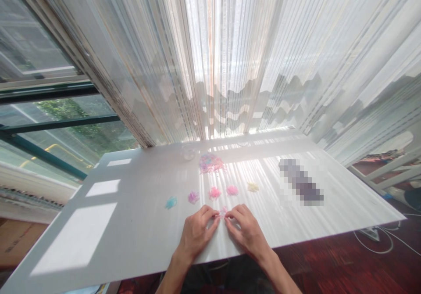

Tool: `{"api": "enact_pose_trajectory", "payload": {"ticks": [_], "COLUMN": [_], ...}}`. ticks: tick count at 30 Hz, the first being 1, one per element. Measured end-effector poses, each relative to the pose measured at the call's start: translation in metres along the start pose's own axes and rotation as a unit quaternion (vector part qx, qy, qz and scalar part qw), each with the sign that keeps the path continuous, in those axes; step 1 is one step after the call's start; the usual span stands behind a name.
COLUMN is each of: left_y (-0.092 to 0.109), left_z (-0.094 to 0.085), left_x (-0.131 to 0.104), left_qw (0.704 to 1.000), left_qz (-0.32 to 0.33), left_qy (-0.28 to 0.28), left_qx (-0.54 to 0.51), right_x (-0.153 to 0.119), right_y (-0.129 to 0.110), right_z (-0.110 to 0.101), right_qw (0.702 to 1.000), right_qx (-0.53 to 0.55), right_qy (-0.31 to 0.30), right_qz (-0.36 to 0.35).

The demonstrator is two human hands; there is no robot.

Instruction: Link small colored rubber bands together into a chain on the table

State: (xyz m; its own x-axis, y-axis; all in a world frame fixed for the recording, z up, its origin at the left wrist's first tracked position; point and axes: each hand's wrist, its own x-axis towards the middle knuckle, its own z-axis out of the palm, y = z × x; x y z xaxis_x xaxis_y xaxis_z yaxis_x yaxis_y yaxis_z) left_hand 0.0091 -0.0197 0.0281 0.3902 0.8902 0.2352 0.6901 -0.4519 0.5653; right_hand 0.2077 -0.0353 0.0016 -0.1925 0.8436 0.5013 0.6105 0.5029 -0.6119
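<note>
My left hand [200, 228] and my right hand [245, 227] meet near the table's front edge, fingers pinched on a small pinkish bunch of thin bands [222, 212] between them. Beyond my hands lies a row of small piles: a teal pile [171, 202], a purple pile [193, 197], a bright pink pile [215, 193], a lighter pink pile [232, 190] and a pale yellow pile [253, 187]. Farther back sits a larger mixed-colour pile [211, 164]. Single bands are too small to make out.
The white table [141, 224] carries a clear round container [188, 152] at the back and a clear lid-like disc [243, 144]. A pixelated dark object [301, 182] lies on the right. Sheer curtains [210, 66] hang behind; white cables [391, 241] are on the floor at right.
</note>
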Motion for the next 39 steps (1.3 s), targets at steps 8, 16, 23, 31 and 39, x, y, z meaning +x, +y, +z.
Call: {"api": "enact_pose_trajectory", "payload": {"ticks": [8, 16, 23, 31, 39], "left_y": [0.000, 0.000, 0.001, -0.008, -0.013], "left_z": [0.000, 0.000, -0.001, -0.010, 0.002], "left_x": [-0.001, -0.002, -0.001, 0.014, 0.038], "left_qw": [0.999, 0.995, 0.993, 0.991, 0.978], "left_qz": [0.005, 0.009, 0.017, 0.005, -0.047], "left_qy": [0.017, 0.032, 0.034, 0.129, 0.160], "left_qx": [-0.040, -0.094, -0.107, 0.019, 0.124], "right_x": [0.001, 0.002, 0.002, 0.002, 0.004], "right_y": [-0.003, -0.005, -0.006, -0.006, -0.006], "right_z": [-0.003, -0.006, -0.006, -0.006, -0.008], "right_qw": [0.999, 0.998, 0.997, 0.994, 0.992], "right_qx": [0.042, 0.057, 0.066, 0.080, 0.094], "right_qy": [0.034, 0.039, 0.041, 0.046, 0.039], "right_qz": [-0.003, 0.004, 0.010, 0.054, 0.067]}}
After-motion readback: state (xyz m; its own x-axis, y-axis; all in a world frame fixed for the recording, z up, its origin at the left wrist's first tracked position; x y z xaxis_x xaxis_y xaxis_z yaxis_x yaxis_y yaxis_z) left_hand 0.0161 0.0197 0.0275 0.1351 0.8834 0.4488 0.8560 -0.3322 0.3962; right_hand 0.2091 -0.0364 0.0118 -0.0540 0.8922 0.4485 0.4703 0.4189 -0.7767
